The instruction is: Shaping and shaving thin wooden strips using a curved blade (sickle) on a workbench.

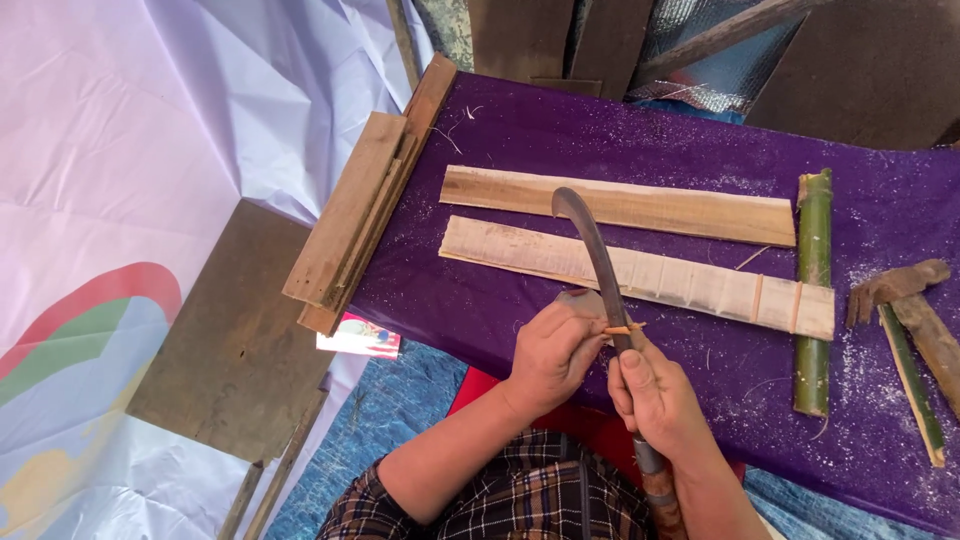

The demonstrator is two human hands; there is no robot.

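Two split bamboo slats point(620, 205) lie on the purple tabletop point(560, 130). Below them, the right hand point(655, 395) has a closed grip on a curved knife point(600, 265); the left hand point(555, 350) pinches a thin stick point(625, 328) against the blade.

— What colour is the cloth point(700, 150) on the bench?

— Deep purple, dusted with pale specks.

— The two flat slats point(640, 240)?

— Light tan, streaked with grey-brown; the nearer one carries thin orange bands near its end.

— And the bamboo stalk point(814, 300)?

— Green (paler at the cut top).

— The knife point(598, 265)?

— Dark grey blade, brownish handle; the sliver point(624, 328) against it is orange-tan.

— The sleeve point(520, 500)?

— Plaid, dark brown with light lines. The sheet point(130, 120) alongside is pale lilac with a red and green arc.
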